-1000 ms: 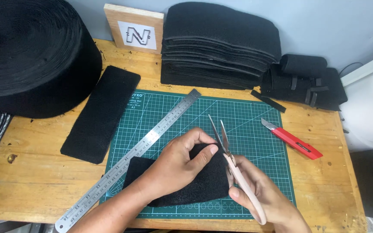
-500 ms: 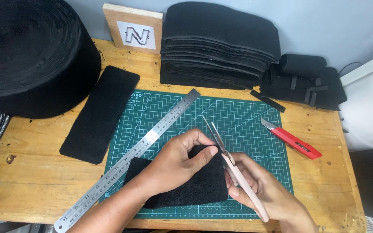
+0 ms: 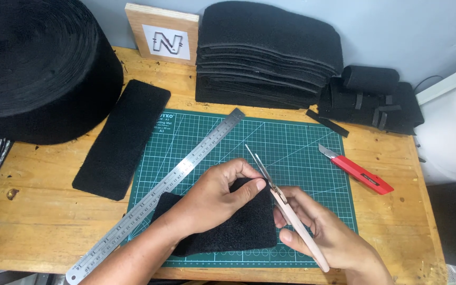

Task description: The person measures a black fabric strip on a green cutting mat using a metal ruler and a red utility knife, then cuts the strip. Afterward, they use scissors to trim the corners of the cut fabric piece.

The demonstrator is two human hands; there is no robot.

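My left hand (image 3: 215,198) grips the upper edge of a black felt piece (image 3: 238,229) that lies on the green cutting mat (image 3: 291,142). Thumb and fingers pinch the fabric near its top right corner. My right hand (image 3: 317,229) holds a pair of scissors with pale pink handles (image 3: 283,203); the blades are slightly apart and point up and left, right beside the felt's right edge and my left thumb. A steel ruler (image 3: 170,187) lies diagonally across the mat's left side, partly under my left forearm.
A long black felt strip (image 3: 122,140) lies left of the mat. A big black fabric roll (image 3: 32,68) stands at the back left, a stack of black pieces (image 3: 267,58) and rolled straps (image 3: 370,97) at the back. A red utility knife (image 3: 357,169) lies right of the mat.
The scissors have shifted slightly left and their blades have narrowed toward the felt's top right corner. My left hand stays on the felt.
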